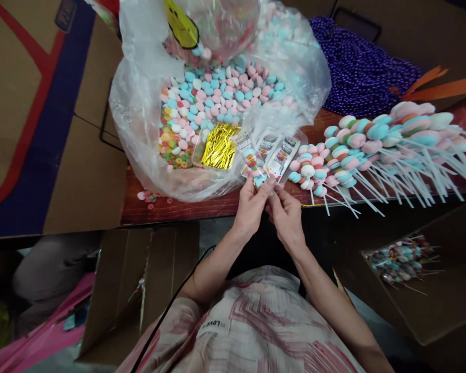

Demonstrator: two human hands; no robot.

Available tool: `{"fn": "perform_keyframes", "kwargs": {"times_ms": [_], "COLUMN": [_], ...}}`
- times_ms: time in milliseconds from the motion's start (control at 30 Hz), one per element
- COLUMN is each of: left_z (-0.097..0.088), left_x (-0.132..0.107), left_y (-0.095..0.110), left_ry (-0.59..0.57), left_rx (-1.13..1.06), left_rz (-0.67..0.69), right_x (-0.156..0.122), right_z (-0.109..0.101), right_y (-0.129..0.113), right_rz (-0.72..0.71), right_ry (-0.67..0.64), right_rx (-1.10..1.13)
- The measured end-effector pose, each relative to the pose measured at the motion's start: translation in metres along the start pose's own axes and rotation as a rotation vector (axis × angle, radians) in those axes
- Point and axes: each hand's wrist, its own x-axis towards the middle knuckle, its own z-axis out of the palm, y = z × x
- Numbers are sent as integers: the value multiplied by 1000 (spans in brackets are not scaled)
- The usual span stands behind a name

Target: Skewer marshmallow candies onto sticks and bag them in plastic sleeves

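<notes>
My left hand (252,203) is closed around the lower end of a candy skewer in a clear printed wrapper (251,159), which points up and away from me. Close beside it, my right hand (286,211) pinches at the wrapper's bottom end; the fingertips of both hands meet there, and what lies between them is partly hidden. Just beyond the hands sits a tray of printed clear bags (281,155). To its left stands a clear box of gold twist ties (220,147). Unwrapped candy skewers (344,150) with white sticks are piled to the right.
A large plastic bag (134,103) lies spread on the table (186,211), holding loose pastel candies (217,93) and gummy rings. Purple bead strings (363,67) are heaped at the back right. Wrapped skewers (406,256) lie in a cardboard box (442,290) below right; another open box (120,290) stands below left.
</notes>
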Motion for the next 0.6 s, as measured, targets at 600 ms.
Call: {"fn": "perform_keyframes", "kwargs": {"times_ms": [600], "left_z": [-8], "left_x": [2], "left_y": [17], "left_ry": [-87], "left_rx": [-160], "left_rz": [-32], "right_x": [2], "right_z": [-5], "right_y": [-22], "right_rz": [341], "right_ry": [-86], "right_rx": [429]}}
